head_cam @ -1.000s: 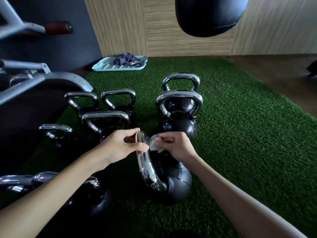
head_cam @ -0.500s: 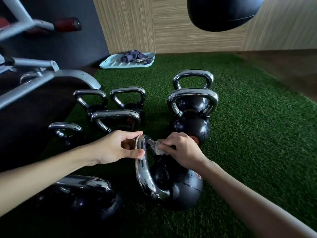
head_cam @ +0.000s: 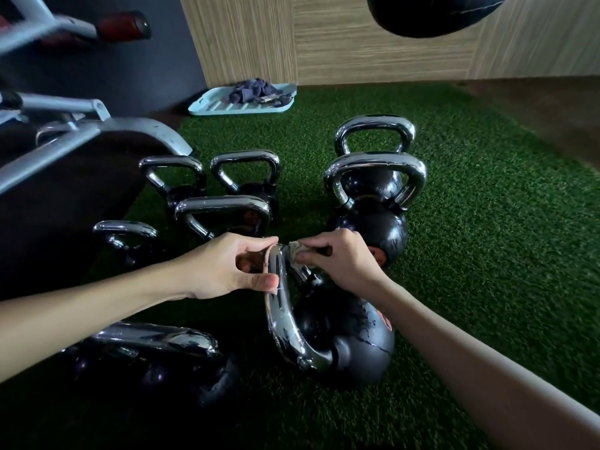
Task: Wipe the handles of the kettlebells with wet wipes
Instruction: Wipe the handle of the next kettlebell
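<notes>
Seen from the head camera, the nearest kettlebell point(head_cam: 350, 349) is lying tipped on the green turf point(head_cam: 487, 254). Its ball is sitting to the right and its chrome handle point(head_cam: 282, 316) is facing left, the grip bar running from near the person outward. The left hand point(head_cam: 227, 267) is curling thumb and fingers round the far end of that bar, steadying it. The right hand point(head_cam: 341, 261) is pinching a crumpled wipe point(head_cam: 297, 250) against the far bend, just across from the left. The remaining bar is stretching back toward the person, so I judge the wipe will be travelling along that line.
</notes>
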The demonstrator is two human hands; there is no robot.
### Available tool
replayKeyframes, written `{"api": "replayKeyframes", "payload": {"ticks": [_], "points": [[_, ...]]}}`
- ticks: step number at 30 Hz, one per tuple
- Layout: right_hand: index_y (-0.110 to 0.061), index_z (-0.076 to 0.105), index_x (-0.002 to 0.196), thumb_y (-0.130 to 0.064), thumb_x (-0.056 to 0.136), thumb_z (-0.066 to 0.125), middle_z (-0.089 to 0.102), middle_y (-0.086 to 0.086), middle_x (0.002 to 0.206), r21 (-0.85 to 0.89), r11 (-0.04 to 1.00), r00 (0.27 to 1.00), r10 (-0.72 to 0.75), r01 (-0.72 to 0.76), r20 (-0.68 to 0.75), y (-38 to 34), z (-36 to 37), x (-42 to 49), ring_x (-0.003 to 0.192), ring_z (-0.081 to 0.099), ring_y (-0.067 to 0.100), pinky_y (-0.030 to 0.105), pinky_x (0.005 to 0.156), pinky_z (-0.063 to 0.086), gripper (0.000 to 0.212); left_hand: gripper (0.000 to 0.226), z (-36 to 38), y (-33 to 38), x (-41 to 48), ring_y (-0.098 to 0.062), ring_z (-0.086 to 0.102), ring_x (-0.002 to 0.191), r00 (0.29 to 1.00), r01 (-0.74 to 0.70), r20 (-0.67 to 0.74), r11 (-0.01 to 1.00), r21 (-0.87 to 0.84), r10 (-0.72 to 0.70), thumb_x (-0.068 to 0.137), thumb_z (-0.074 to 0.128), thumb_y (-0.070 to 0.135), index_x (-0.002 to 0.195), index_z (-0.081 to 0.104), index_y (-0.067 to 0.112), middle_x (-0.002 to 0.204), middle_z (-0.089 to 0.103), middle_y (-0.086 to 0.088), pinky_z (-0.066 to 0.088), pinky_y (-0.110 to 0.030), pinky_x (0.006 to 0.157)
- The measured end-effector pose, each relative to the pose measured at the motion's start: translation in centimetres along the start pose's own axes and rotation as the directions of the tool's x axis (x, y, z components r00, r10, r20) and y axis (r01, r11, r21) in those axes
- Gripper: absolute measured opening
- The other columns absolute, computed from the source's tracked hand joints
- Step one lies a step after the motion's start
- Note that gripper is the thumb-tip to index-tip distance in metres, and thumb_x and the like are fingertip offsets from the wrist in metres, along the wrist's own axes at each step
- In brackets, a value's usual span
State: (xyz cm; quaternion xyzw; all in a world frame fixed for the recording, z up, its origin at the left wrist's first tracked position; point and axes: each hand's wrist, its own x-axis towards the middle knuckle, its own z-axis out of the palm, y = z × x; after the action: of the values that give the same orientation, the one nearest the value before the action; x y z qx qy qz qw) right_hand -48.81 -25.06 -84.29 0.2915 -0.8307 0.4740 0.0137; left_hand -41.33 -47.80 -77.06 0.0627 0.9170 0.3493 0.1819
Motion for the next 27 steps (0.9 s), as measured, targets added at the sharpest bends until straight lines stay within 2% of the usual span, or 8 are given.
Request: {"api": "replayKeyframes", "payload": {"ticks": [5,7,9,11,15,18,24,27], "points": [[-0.022,0.081,0.106,-0.023,0.085,0.082,0.074,-0.021,0.094,0.055,0.998,0.999,0.035,-0.033,-0.022,-0.3,0.5,0.6,0.081,0.063,-0.021,0.003,0.076,0.046,0.022,0.141,0.5,-0.7,-0.3,0.004,0.037,0.142,0.999,-0.017,-0.043,1.0,-0.017,0.016,0.035,0.064,0.099,0.155,0.039,0.027,0.156,0.043,0.013,0.026,-0.026,0.122],[-0.023,0.08,0.107,-0.025,0.085,0.081,0.077,-0.017,0.096,0.084,0.995,0.997,0.066,-0.062,-0.044,-0.4,0.8,0.4,0.087,0.068,-0.012,0.013,0.081,0.054,0.022,0.141,0.5,-0.5,-0.4,0.003,0.036,0.143,0.998,-0.013,-0.055,1.0,-0.01,0.012,0.036,0.063,0.1,0.155,0.04,0.027,0.156,0.043,0.013,0.026,-0.027,0.122],[-0.024,0.08,0.108,-0.026,0.085,0.081,0.077,-0.015,0.098,0.105,0.994,0.997,0.046,-0.04,-0.059,-1.0,0.9,0.1,0.091,0.068,-0.008,0.02,0.085,0.054,0.023,0.128,0.7,-0.3,-0.4,0.003,0.038,0.14,0.998,-0.022,-0.053,1.0,0.007,0.022,0.043,0.062,0.097,0.151,0.047,0.029,0.149,0.048,0.017,0.029,-0.038,0.123],[-0.027,0.08,0.108,-0.027,0.086,0.08,0.075,-0.017,0.097,0.165,0.986,0.999,0.037,-0.031,-0.029,-2.4,0.6,-0.7,0.092,0.067,-0.004,0.017,0.083,0.048,0.022,0.114,0.8,-0.4,-0.5,0.003,0.038,0.136,0.998,-0.036,-0.056,0.999,0.026,0.038,0.049,0.061,0.094,0.145,0.055,0.032,0.143,0.049,0.019,0.03,-0.045,0.121],[-0.032,0.081,0.101,-0.03,0.084,0.082,0.076,-0.014,0.098,0.228,0.97,0.993,0.064,-0.086,0.102,-5.1,-1.1,-4.5,0.092,0.069,0.002,0.02,0.085,0.051,0.017,0.137,0.7,-0.8,-0.4,0.002,0.036,0.143,0.997,-0.016,-0.077,0.999,0.032,0.018,0.037,0.058,0.102,0.153,0.043,0.032,0.155,0.044,0.015,0.027,-0.023,0.118],[-0.036,0.08,0.09,-0.025,0.082,0.084,0.078,-0.01,0.088,0.306,0.943,0.97,0.056,-0.129,0.235,-6.7,-2.2,-6.8,0.08,0.074,0.007,0.02,0.074,0.055,0.014,0.136,0.6,-1.0,-0.7,-0.003,0.039,0.143,0.997,-0.017,-0.075,0.999,0.027,0.019,0.038,0.059,0.101,0.154,0.041,0.032,0.154,0.047,0.01,0.028,-0.023,0.117],[-0.033,0.082,0.085,-0.027,0.082,0.084,0.076,-0.017,0.075,0.243,0.969,0.994,0.017,-0.043,0.106,-8.8,-2.4,-6.8,0.065,0.064,-0.008,0.005,0.061,0.041,0.007,0.131,0.6,-0.7,-0.7,0.0,0.048,0.134,0.997,-0.006,-0.075,1.0,0.02,0.008,0.042,0.063,0.099,0.152,0.044,0.031,0.149,0.055,0.009,0.034,-0.027,0.117],[-0.039,0.08,0.086,-0.031,0.073,0.09,0.071,-0.027,0.07,0.133,0.991,0.989,0.013,-0.033,0.147,-8.5,-3.0,-8.8,0.058,0.059,-0.008,0.007,0.055,0.039,0.018,0.13,0.8,-0.8,-0.5,-0.001,0.05,0.134,0.996,-0.01,-0.093,1.0,0.021,0.012,0.041,0.063,0.1,0.151,0.045,0.034,0.144,0.059,0.008,0.038,-0.024,0.108]]}}
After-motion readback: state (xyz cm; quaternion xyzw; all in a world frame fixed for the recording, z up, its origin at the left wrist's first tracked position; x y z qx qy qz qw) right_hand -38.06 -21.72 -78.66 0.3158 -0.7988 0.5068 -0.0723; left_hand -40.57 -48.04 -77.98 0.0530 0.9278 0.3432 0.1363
